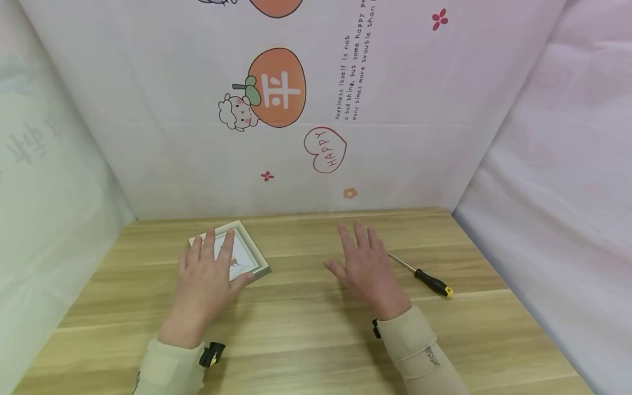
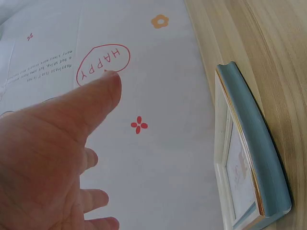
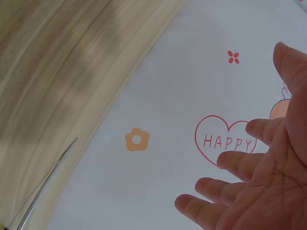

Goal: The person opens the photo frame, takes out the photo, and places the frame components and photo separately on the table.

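Observation:
A picture frame (image 1: 257, 258) with a pale cream front and blue-grey sides lies face up at the left of the table. Over it hovers my left hand (image 1: 204, 280), fingers spread and nothing held; the left wrist view shows a gap between this hand (image 2: 43, 143) and the frame (image 2: 259, 148). My right hand (image 1: 367, 269) is held above the table with its fingers extended, also holding nothing. Just right of it lies a screwdriver (image 1: 429, 281) with a black and yellow handle. Its thin metal shaft (image 3: 48, 184) shows in the right wrist view, apart from the spread fingers (image 3: 235, 165).
The wood-grain table (image 1: 296, 329) ends at the back against a white printed cloth (image 1: 197, 164). More white cloth hangs along the left side (image 1: 49, 181) and the right side (image 1: 558, 219). Both wrists carry small black devices (image 1: 212, 354) at the sleeve cuffs.

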`<state>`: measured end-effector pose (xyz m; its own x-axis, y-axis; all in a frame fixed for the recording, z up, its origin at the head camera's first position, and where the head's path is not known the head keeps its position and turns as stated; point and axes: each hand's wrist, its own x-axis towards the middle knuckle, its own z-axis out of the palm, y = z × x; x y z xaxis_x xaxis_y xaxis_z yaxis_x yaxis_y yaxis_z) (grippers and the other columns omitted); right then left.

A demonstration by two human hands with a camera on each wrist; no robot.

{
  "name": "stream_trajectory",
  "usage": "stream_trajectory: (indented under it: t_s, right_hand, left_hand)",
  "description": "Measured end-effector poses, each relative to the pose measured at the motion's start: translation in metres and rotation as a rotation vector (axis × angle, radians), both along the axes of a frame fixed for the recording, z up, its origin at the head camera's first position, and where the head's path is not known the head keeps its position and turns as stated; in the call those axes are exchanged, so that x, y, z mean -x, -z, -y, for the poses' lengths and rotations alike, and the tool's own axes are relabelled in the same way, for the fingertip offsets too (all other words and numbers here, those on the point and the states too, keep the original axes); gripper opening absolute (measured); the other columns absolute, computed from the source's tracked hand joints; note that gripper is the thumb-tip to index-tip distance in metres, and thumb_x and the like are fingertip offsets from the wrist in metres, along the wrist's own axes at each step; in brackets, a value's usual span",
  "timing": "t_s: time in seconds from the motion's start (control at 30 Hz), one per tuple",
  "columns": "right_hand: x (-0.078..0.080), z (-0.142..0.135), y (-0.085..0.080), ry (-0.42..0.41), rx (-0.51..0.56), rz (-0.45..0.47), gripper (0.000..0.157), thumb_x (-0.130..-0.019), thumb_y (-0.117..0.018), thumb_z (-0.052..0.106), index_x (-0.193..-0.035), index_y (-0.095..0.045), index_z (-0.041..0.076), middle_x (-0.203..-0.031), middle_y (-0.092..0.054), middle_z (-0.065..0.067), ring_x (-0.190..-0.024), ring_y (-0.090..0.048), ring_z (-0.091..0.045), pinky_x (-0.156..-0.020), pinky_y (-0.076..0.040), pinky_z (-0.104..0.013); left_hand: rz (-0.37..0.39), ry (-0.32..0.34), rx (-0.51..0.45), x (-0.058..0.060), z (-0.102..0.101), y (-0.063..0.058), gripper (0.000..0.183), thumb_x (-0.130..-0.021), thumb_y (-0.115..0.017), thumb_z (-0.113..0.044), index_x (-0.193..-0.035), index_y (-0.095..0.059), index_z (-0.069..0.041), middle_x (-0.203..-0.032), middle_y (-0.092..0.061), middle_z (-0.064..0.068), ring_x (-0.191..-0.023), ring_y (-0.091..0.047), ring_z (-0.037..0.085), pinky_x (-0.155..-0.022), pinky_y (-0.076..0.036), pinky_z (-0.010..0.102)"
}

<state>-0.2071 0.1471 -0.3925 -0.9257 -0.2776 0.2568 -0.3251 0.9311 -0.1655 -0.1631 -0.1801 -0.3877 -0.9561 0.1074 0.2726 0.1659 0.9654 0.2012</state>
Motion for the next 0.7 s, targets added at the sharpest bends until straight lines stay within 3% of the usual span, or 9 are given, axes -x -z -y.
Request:
stream_trajectory:
  t_s: [0.17,0.43,0.6,0.7]
  right_hand:
    - [0.002,0.001,0.0,-0.025,0.003,-0.019,0.079,-0.104,-0.056,0.056,-0.163,-0.032,0.009,-0.164,-0.031,-0.031,-0.149,-0.028,-0.058,-0.121,-0.03,-0.067]
    - [0.005,0.003,0.005,-0.039,-0.003,-0.018,0.079,-0.104,-0.054,0.057,-0.162,-0.034,0.007,-0.164,-0.03,-0.033,-0.148,-0.029,-0.059,-0.121,-0.03,-0.065]
    - [0.006,0.004,0.007,-0.028,-0.009,0.003,0.084,-0.102,-0.055,0.061,-0.163,-0.032,0.009,-0.165,-0.029,-0.031,-0.147,-0.031,-0.06,-0.116,-0.036,-0.069]
    - [0.006,0.005,0.008,-0.029,-0.021,0.023,0.085,-0.101,-0.054,0.063,-0.164,-0.031,0.01,-0.165,-0.031,-0.03,-0.146,-0.033,-0.06,-0.111,-0.04,-0.07]
  left_hand:
    - [0.017,-0.025,0.011,-0.001,0.002,-0.002,0.093,-0.096,-0.069,-0.052,-0.165,-0.026,-0.005,-0.164,-0.021,0.038,-0.146,-0.025,0.063,-0.117,-0.022,0.075]
    - [0.058,-0.095,0.016,0.004,0.013,0.005,0.085,-0.1,-0.067,-0.042,-0.159,-0.03,0.007,-0.149,-0.028,0.054,-0.129,-0.044,0.069,-0.101,-0.044,0.073]
    - [0.188,-0.159,-0.005,0.009,0.024,0.009,0.079,-0.103,-0.062,-0.034,-0.152,-0.028,0.017,-0.142,-0.032,0.057,-0.105,-0.059,0.067,-0.077,-0.055,0.07]
    - [0.291,-0.189,-0.021,0.013,0.031,0.011,0.074,-0.105,-0.058,-0.029,-0.149,-0.028,0.022,-0.137,-0.038,0.057,-0.108,-0.059,0.066,-0.078,-0.056,0.069]
